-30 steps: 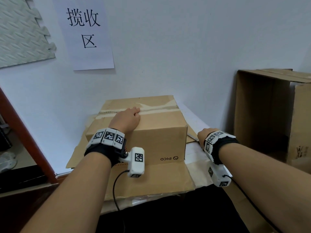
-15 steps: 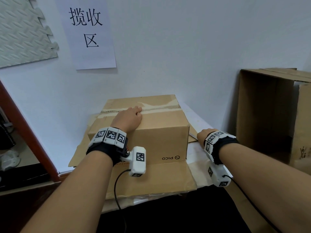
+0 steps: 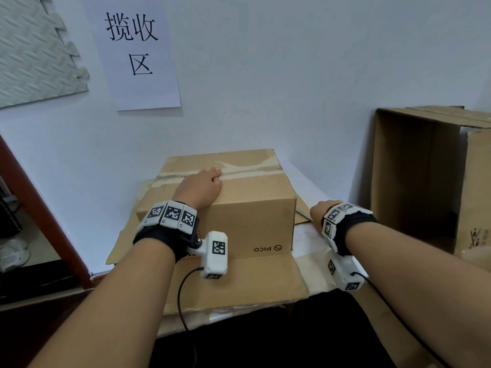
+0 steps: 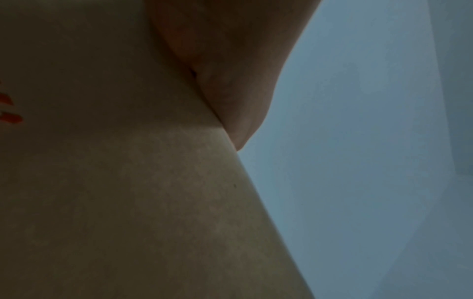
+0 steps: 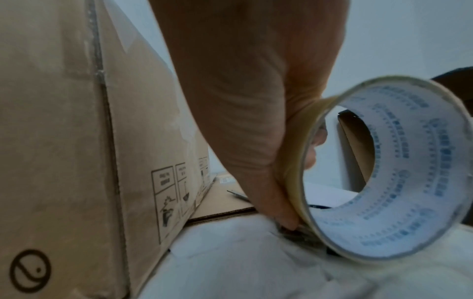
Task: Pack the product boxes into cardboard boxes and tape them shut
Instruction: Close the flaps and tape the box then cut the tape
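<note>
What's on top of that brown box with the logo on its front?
The left hand rests on the box, its fingers at a tape strip running across the top. The inside is hidden.

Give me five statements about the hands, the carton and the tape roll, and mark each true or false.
1. The left hand rests on top of the closed carton. True.
2. The right hand holds scissors. False: it grips a tape roll.
3. The carton's top flaps stand open. False: they lie shut, with tape along the seam.
4. A paper sign with handwritten characters hangs on the wall. True.
5. The tape roll sits on top of the carton. False: it is beside the carton, low at the white-covered table.
</note>
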Action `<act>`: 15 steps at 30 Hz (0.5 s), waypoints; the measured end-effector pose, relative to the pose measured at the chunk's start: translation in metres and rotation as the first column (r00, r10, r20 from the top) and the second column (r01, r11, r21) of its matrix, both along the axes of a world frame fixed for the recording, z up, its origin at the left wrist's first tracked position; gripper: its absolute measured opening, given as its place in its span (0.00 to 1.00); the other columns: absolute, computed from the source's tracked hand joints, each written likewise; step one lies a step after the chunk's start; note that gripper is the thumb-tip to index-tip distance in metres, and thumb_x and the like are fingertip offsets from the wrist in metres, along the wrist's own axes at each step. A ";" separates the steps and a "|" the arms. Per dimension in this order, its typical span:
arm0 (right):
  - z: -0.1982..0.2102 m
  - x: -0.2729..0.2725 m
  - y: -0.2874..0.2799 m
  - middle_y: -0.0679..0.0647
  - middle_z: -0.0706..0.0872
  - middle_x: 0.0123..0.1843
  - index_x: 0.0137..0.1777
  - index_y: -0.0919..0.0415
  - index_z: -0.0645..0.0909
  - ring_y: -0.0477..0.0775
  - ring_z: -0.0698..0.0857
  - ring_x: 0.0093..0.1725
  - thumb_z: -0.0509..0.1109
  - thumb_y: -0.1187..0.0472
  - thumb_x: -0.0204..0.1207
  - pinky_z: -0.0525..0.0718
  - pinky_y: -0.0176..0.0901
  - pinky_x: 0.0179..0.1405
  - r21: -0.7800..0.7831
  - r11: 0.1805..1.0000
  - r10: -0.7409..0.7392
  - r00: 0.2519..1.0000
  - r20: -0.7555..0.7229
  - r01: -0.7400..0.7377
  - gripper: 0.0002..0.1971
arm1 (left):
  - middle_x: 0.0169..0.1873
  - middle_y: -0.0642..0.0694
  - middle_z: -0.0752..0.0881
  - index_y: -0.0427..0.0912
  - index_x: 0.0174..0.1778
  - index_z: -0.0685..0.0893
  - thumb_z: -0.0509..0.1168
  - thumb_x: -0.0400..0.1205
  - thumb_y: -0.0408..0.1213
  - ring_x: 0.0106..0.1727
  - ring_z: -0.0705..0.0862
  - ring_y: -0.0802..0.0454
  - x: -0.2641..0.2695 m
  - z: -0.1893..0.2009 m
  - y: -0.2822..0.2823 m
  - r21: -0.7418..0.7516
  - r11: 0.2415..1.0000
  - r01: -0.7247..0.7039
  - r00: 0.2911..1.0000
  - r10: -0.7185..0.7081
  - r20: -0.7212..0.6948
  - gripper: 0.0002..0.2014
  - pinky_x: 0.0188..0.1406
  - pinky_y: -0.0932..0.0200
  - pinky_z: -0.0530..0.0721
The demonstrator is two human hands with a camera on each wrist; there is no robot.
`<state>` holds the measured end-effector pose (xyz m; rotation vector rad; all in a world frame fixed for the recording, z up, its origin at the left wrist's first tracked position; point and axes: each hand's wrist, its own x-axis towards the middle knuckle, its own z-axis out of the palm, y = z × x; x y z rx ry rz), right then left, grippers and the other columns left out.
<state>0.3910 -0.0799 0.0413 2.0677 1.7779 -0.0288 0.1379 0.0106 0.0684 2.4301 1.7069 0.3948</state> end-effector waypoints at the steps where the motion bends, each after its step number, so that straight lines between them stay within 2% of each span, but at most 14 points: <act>1: -0.001 0.001 0.003 0.58 0.80 0.46 0.60 0.62 0.77 0.60 0.82 0.56 0.56 0.61 0.83 0.77 0.47 0.57 -0.004 1.000 0.002 1.000 -0.003 -0.002 0.12 | 0.82 0.52 0.58 0.51 0.81 0.62 0.44 0.88 0.40 0.82 0.59 0.47 0.000 0.000 0.000 -0.001 1.000 -0.001 1.000 0.001 0.000 0.24 0.81 0.49 0.55; 3: -0.004 0.002 0.008 0.53 0.74 0.34 0.49 0.62 0.76 0.58 0.80 0.45 0.60 0.63 0.80 0.76 0.44 0.47 0.010 1.000 0.002 1.000 0.022 -0.002 0.05 | 0.82 0.52 0.59 0.51 0.81 0.63 0.44 0.87 0.40 0.82 0.59 0.47 -0.001 -0.001 0.001 0.000 1.000 -0.004 1.000 0.004 0.001 0.24 0.81 0.50 0.55; 4: -0.006 0.002 0.010 0.53 0.74 0.33 0.47 0.62 0.75 0.57 0.78 0.43 0.61 0.63 0.79 0.76 0.43 0.45 0.022 1.000 0.004 0.999 0.037 -0.005 0.03 | 0.82 0.52 0.59 0.51 0.81 0.63 0.44 0.87 0.40 0.82 0.59 0.47 -0.001 -0.001 0.001 0.001 1.000 -0.004 1.000 0.004 0.003 0.24 0.81 0.50 0.55; 8: -0.008 0.003 0.009 0.56 0.77 0.44 0.50 0.63 0.78 0.59 0.80 0.45 0.60 0.64 0.80 0.75 0.43 0.44 0.021 1.000 0.003 1.000 0.027 -0.003 0.06 | 0.82 0.52 0.59 0.52 0.81 0.63 0.45 0.87 0.40 0.82 0.59 0.47 -0.001 -0.001 0.001 0.001 1.000 -0.008 1.000 0.008 0.012 0.24 0.81 0.50 0.55; 11: -0.009 0.007 0.008 0.54 0.77 0.38 0.48 0.62 0.79 0.59 0.81 0.40 0.66 0.65 0.76 0.76 0.41 0.38 0.071 0.997 -0.019 0.999 0.041 0.016 0.04 | 0.82 0.52 0.59 0.52 0.81 0.63 0.45 0.87 0.40 0.82 0.60 0.47 0.000 -0.001 0.000 0.004 1.000 -0.007 1.000 0.007 0.014 0.23 0.81 0.50 0.56; 15: -0.009 0.012 0.007 0.52 0.73 0.30 0.44 0.61 0.76 0.59 0.80 0.37 0.66 0.66 0.74 0.75 0.41 0.37 0.104 0.993 -0.055 0.998 0.002 0.055 0.01 | 0.82 0.52 0.59 0.51 0.81 0.63 0.45 0.88 0.40 0.82 0.60 0.47 0.001 0.000 -0.001 0.006 1.000 -0.001 1.000 0.001 0.013 0.23 0.81 0.50 0.56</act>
